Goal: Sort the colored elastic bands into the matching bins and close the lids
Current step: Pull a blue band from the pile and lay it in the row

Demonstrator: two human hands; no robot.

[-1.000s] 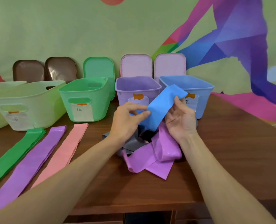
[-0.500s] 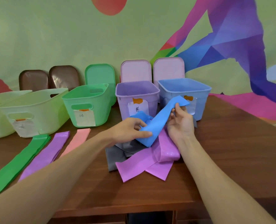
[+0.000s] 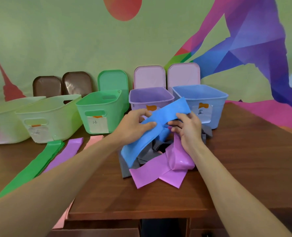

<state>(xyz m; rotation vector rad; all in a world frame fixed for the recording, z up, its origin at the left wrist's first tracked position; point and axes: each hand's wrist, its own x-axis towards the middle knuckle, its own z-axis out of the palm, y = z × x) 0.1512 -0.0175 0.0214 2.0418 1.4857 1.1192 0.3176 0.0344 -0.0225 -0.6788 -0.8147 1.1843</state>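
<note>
A blue elastic band (image 3: 160,124) is held above the table between both hands. My left hand (image 3: 133,124) pinches its middle with thumb on top. My right hand (image 3: 188,127) grips it from the right side. Its upper end points at the blue bin (image 3: 217,98); its lower end hangs over a pile of grey bands (image 3: 147,154) and a pink-purple band (image 3: 160,171). The purple bin (image 3: 136,100) and the green bin (image 3: 99,106) stand open behind the hands.
Green (image 3: 39,163), purple (image 3: 68,149) and salmon (image 3: 94,140) bands lie flat at the left. Two pale yellow-green bins (image 3: 56,108) stand further left. Lids lean on the wall: two brown (image 3: 63,85), one green (image 3: 113,81), two pink (image 3: 167,76). The table's front edge (image 3: 141,214) is near.
The blue band has been lifted and spread out longer between my hands. Its lower end now hangs down over the grey pile. The camera has come closer.
</note>
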